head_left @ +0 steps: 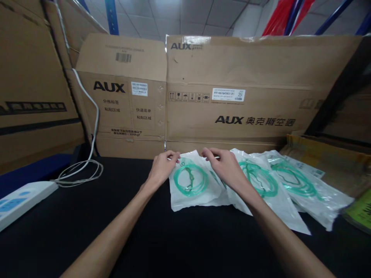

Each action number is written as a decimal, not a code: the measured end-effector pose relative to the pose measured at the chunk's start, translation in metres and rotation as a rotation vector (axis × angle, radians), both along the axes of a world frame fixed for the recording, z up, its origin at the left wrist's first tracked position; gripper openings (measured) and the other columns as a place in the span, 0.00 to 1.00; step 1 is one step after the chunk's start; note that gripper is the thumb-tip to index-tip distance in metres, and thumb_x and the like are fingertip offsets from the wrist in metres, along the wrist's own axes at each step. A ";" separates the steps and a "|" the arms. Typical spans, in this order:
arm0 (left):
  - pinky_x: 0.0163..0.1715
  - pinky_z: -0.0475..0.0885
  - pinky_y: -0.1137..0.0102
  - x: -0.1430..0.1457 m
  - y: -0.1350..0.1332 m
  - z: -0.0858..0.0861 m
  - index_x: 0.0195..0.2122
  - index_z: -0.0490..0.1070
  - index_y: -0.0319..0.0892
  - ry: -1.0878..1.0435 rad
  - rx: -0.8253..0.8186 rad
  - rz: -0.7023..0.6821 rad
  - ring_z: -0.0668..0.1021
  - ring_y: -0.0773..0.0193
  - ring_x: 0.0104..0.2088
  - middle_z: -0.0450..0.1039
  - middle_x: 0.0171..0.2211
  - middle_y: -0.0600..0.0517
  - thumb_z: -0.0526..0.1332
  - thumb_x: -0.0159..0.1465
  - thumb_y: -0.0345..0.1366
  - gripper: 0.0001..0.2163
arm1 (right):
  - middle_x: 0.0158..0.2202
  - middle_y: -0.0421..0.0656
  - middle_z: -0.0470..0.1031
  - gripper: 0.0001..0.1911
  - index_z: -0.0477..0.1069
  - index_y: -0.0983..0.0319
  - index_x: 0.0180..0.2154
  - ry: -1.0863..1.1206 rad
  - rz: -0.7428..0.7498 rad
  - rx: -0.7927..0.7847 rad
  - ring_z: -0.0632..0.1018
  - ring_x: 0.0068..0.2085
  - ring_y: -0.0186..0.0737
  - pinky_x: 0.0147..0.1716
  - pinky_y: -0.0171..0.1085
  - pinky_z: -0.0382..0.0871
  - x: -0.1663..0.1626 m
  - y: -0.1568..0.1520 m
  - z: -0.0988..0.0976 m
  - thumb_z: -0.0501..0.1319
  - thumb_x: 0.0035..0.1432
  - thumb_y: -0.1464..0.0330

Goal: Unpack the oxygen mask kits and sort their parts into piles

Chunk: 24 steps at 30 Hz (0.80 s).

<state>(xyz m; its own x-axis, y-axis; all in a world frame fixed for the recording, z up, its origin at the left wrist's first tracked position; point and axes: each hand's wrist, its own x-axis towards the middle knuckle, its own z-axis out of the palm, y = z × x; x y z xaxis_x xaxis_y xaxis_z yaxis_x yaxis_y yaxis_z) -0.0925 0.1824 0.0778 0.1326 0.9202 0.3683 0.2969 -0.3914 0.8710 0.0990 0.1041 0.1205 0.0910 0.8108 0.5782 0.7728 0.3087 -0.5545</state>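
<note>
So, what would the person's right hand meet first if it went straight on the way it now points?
The right hand would probably meet the upright brown cardboard sheet printed AUX first; depth is unclear, so it might brush the leftmost clear-fronted white packet of coiled green tubing on the way.

Over the black desk (pixel 188 247), there is lots of room in front, between the left arm (pixel 113 227) and the right arm (pixel 278 224). A hand could also slide along the left, between the left arm and the long white plastic power strip (pixel 40 191). The thin, looped white cord (pixel 96 116) is in the way farther back. A tall brown cardboard wall (pixel 191 119) stops the reach behind. On the right, overlapping flat white-and-clear packets with green coiled tubes (pixel 262 183) cover the desk.
</note>
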 end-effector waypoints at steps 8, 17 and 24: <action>0.33 0.65 0.65 -0.029 0.017 -0.046 0.15 0.73 0.45 0.302 -0.160 0.106 0.75 0.54 0.22 0.69 0.12 0.50 0.66 0.58 0.46 0.17 | 0.32 0.49 0.82 0.15 0.79 0.62 0.31 -0.056 -0.197 -0.100 0.80 0.37 0.53 0.38 0.43 0.65 0.034 0.024 -0.059 0.58 0.62 0.63; 0.31 0.71 0.68 -0.011 0.022 -0.069 0.28 0.79 0.41 0.200 -0.237 -0.185 0.82 0.57 0.28 0.80 0.24 0.48 0.59 0.65 0.48 0.17 | 0.30 0.50 0.81 0.13 0.80 0.63 0.36 -0.037 -0.263 -0.282 0.80 0.36 0.52 0.36 0.42 0.67 0.042 0.033 -0.068 0.63 0.57 0.61; 0.36 0.74 0.66 -0.008 0.018 -0.069 0.36 0.81 0.40 0.107 -0.255 -0.226 0.82 0.54 0.35 0.83 0.34 0.45 0.58 0.67 0.47 0.17 | 0.22 0.40 0.72 0.14 0.73 0.62 0.30 0.142 -0.208 -0.411 0.73 0.24 0.41 0.24 0.36 0.62 0.044 0.029 -0.062 0.65 0.53 0.57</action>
